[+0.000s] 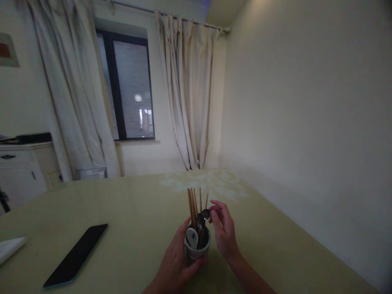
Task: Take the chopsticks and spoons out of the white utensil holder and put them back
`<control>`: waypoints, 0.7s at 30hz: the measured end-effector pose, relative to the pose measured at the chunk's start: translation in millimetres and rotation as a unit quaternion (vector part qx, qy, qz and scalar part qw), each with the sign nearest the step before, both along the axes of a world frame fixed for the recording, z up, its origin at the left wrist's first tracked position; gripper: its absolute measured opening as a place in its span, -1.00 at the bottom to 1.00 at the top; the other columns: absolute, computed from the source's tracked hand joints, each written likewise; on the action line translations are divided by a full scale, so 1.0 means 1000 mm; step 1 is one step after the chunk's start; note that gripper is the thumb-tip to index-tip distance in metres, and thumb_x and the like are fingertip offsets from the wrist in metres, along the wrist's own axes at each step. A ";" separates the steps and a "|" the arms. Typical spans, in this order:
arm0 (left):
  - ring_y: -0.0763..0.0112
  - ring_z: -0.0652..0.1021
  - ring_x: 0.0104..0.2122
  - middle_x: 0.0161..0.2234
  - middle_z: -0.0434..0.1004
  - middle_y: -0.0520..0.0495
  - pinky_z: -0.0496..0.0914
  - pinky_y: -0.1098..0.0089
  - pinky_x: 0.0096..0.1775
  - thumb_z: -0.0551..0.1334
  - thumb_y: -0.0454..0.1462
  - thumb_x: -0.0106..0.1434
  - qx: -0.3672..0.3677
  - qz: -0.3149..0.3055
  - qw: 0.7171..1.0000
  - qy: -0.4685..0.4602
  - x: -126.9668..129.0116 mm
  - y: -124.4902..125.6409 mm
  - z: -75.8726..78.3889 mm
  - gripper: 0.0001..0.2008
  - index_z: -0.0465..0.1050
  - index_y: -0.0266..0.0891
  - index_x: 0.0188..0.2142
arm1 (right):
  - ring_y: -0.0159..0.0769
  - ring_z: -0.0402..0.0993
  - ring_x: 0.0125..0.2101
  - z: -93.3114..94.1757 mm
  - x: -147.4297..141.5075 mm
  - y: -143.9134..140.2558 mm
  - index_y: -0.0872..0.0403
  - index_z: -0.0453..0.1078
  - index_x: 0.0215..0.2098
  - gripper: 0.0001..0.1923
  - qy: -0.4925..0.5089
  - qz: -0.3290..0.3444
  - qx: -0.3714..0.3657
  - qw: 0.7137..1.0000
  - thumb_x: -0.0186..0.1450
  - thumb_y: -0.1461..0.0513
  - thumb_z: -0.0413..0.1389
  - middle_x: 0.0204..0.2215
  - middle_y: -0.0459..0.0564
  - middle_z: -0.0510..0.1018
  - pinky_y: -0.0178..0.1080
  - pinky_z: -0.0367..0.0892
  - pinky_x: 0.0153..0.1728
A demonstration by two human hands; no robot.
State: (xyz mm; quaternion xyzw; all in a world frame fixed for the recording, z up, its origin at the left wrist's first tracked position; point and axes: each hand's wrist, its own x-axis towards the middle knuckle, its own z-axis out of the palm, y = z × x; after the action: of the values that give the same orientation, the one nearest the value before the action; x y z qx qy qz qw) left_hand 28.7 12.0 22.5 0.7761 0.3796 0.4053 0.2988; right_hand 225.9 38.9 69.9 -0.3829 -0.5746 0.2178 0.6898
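Head view, yellow-green table (128,212), curtained window (128,85)

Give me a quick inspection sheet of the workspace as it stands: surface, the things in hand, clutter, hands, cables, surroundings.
Surface: pale yellow-green table with a faint floral print at its far end, dimly lit.
Things in hand: utensil holder standing upright on the table, holding wooden chopsticks, a white ceramic spoon and a metal spoon.
Clutter: dark phone lying face up to the left; white folded item at the left edge, too cropped to identify.
Hands: left hand wraps the holder; right hand pinches the metal spoon with its fingers.
Cables: nothing seen.
Surroundings: window with cream curtains, white cabinet at left, bare wall at right.
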 end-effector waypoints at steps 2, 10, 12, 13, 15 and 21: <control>-0.17 0.26 0.43 0.48 0.15 -0.31 0.15 -0.06 0.43 0.42 -0.05 0.25 -0.009 0.006 1.000 -0.005 0.000 0.001 -0.002 -0.02 -0.04 -0.10 0.51 | -0.28 0.50 -0.44 -0.001 -0.001 -0.001 0.03 0.47 0.07 -0.65 0.003 0.004 -0.003 1.000 0.51 -0.01 0.08 -0.36 -0.06 0.59 -0.27 0.47 -0.37; -0.05 0.38 0.36 0.41 0.29 -0.31 0.27 -0.02 0.36 0.41 -0.13 0.24 -0.064 0.093 0.990 -0.084 0.004 0.008 -0.013 -0.07 -0.02 -0.14 0.46 | -0.11 0.61 -0.06 -0.019 -0.007 0.007 -0.01 0.18 0.43 -0.29 -0.016 0.112 -0.108 0.988 0.47 -0.16 0.08 0.09 0.15 0.60 -0.09 0.50 0.01; -0.05 0.41 0.34 0.38 0.34 -0.32 0.31 0.02 0.33 0.40 -0.12 0.23 -0.073 0.120 0.985 -0.103 0.005 0.010 -0.011 -0.12 0.04 -0.17 0.43 | -0.02 0.60 0.02 -0.026 -0.008 0.010 0.00 0.05 0.49 -0.12 -0.010 0.147 -0.145 0.978 0.40 -0.23 0.12 0.19 0.22 0.55 0.00 0.48 0.07; -0.04 0.44 0.32 0.35 0.37 -0.33 0.33 0.03 0.31 0.40 -0.11 0.24 -0.077 0.130 0.982 -0.113 0.005 0.011 -0.010 -0.15 0.06 -0.18 0.41 | 0.03 0.59 0.06 -0.029 -0.010 0.011 0.01 0.05 0.49 -0.05 -0.018 0.166 -0.157 0.973 0.34 -0.26 0.18 0.21 0.24 0.54 0.04 0.47 0.09; -0.01 0.52 0.25 0.31 0.43 -0.32 0.38 0.03 0.28 0.36 -0.08 0.29 -0.085 0.129 0.979 -0.131 0.004 0.013 -0.009 -0.19 0.04 -0.17 0.41 | 0.13 0.55 0.13 -0.033 -0.012 0.012 0.03 0.15 0.43 0.02 -0.057 0.199 -0.167 0.964 0.19 -0.24 0.34 0.20 0.24 0.55 0.09 0.44 0.13; 0.05 0.53 0.25 0.36 0.36 -0.31 0.39 0.07 0.29 0.37 -0.22 0.23 -0.084 0.051 0.990 -0.101 -0.005 0.024 -0.021 -0.05 -0.14 -0.10 0.46 | 0.07 0.63 -0.03 -0.028 -0.019 0.008 0.01 0.38 0.15 -0.21 -0.113 0.172 -0.174 0.963 0.01 0.06 0.51 0.02 0.09 0.68 0.08 0.48 0.07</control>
State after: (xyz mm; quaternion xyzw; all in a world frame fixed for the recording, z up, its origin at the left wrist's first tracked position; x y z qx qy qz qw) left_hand 23.7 35.5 1.6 0.6829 0.4194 0.4627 0.3790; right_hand 206.7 47.2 41.5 -0.4149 -0.6594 0.3850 0.4948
